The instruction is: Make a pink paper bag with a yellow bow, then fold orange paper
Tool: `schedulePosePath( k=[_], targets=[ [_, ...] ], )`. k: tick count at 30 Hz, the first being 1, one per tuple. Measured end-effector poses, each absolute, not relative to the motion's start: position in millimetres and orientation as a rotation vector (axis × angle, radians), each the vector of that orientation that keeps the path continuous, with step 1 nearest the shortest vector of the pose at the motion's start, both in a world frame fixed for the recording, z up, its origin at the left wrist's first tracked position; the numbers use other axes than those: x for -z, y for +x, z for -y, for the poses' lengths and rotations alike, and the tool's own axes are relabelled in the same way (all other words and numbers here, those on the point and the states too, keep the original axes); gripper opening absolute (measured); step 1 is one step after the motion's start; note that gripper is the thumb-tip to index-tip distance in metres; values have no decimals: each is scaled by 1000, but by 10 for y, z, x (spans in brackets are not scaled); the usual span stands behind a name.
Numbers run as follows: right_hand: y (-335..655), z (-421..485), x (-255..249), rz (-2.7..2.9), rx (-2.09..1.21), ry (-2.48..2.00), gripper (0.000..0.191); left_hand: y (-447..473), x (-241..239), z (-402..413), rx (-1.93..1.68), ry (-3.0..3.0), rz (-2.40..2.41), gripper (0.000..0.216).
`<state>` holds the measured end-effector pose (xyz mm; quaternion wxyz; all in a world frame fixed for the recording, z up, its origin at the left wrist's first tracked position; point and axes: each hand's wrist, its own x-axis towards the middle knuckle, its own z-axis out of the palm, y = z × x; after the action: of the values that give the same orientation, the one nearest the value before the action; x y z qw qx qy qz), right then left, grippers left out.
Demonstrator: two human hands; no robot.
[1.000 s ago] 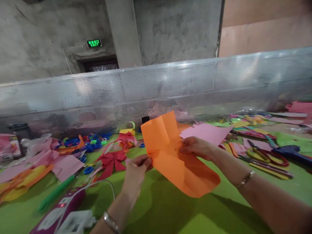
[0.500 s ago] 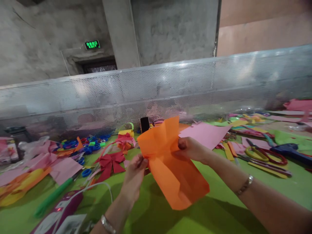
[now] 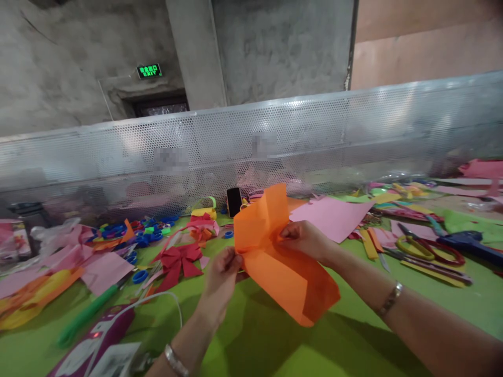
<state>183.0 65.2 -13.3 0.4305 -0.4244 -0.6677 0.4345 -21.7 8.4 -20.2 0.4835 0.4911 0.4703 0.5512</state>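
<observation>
A creased sheet of orange paper is held up above the green tabletop, gathered across its middle. My left hand pinches its left edge at the gathered part, thumb on top. On the other side, my right hand is closed on the paper near the same crease, with the fingertips partly hidden in the fold. The upper part of the sheet stands up and the lower part spreads out toward me. A red paper bow lies on the table left of my left hand.
Pink paper lies behind my right hand. Scissors and a blue glue gun are at the right. A green stick and a purple power strip lie front left. A perforated metal panel stands behind.
The orange paper has narrowed and folded more at its middle. My right hand has moved slightly left and my left hand slightly right, closer together.
</observation>
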Motion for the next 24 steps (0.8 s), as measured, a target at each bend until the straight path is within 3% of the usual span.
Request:
schedulePosePath(
  k=[8,15,24],
  targets=[
    [1844,-665,140,1607,-1199,-1079,27,-206,202,-87,-1375,1191,-1143,33],
    [1854,-655,118,1646,-1314,-1049,23,-234,225,-90,-1379,1208,-1166,24],
    [1830,-780,222,1628,-1210,-993,24,-223,240,-101,-1343,1232,-1209,20]
  ],
)
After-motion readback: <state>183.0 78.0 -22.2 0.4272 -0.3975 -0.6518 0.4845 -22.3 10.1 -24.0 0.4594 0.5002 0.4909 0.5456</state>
